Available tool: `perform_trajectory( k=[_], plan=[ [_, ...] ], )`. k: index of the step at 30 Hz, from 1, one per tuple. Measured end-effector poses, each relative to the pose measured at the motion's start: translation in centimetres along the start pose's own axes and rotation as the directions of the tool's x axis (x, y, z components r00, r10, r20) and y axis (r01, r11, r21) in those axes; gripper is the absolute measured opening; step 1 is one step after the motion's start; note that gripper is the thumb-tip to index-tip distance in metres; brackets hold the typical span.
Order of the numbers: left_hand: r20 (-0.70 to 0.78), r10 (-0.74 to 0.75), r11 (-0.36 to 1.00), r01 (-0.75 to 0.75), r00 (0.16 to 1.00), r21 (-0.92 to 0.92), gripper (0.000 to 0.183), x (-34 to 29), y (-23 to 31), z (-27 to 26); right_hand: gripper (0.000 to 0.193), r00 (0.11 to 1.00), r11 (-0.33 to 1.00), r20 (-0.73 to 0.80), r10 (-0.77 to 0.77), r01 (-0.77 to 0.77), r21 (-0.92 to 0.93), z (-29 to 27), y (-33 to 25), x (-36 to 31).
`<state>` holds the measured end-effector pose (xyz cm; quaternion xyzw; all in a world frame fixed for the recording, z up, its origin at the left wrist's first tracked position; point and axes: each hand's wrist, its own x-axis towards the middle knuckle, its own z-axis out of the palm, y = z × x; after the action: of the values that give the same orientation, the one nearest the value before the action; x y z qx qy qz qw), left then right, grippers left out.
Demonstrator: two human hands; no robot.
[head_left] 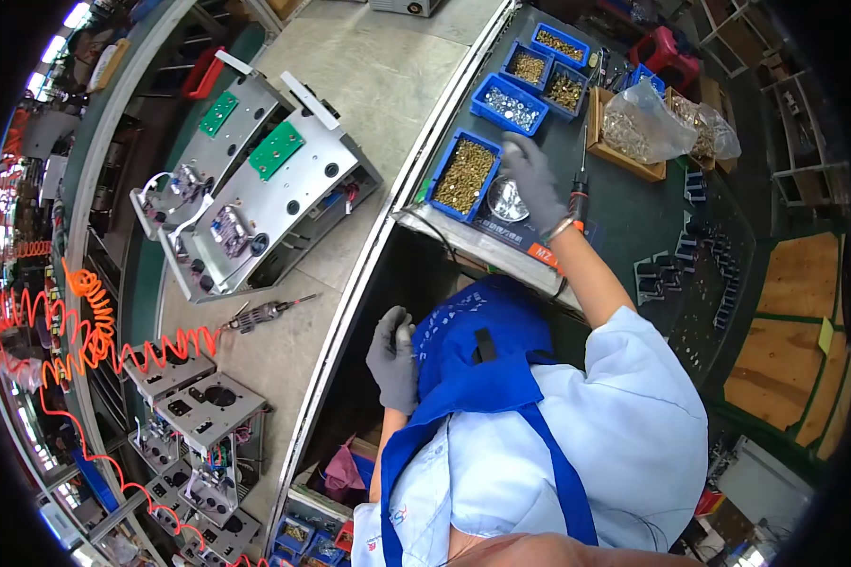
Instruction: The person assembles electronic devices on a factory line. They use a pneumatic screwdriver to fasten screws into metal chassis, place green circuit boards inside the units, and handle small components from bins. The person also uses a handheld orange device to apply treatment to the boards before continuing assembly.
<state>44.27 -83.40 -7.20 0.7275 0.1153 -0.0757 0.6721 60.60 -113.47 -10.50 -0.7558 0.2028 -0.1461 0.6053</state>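
My right hand [534,181], in a grey glove, is over the dark work mat beside a round metal dish [508,201]. Its fingers stretch toward a blue bin of silver fasteners [509,104], and nothing shows in them. A blue bin of brass-coloured fasteners [464,176] stands just left of the dish. On the other side of the wrist lies a screwdriver [579,196] with a black and red handle. My left hand [392,361], also gloved in grey, is held beside the blue apron [477,340]. Its fingers are curled in, and whatever they may hold is hidden.
Metal chassis with green boards [276,151] stand on the left bench. A power screwdriver [260,316] lies nearby on a coiled orange hose [165,350]. More blue bins [560,44] and a wooden box with bagged parts [624,142] stand farther off. Black parts [667,274] line the right.
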Motion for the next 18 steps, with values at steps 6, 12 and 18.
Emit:
perform_trajectory(
  k=[6,12,18],
  plan=[
    [0.079,-0.154,0.987,0.158,0.985,-0.041,0.03,2.3,-0.4,2.9,0.024,0.949,0.624,0.236,0.208,0.058,-0.779,-6.5,10.3,1.5],
    [0.234,-0.191,0.98,0.2,0.953,-0.014,0.031,4.6,0.3,5.9,0.018,0.974,0.744,0.227,-0.012,0.161,-0.649,-7.1,12.7,1.6],
    [0.402,-0.27,0.947,0.317,0.875,-0.055,0.033,6.9,0.2,9.2,0.016,0.987,0.847,0.148,-0.054,0.124,-0.517,-8.5,7.7,-1.1]
  ],
)
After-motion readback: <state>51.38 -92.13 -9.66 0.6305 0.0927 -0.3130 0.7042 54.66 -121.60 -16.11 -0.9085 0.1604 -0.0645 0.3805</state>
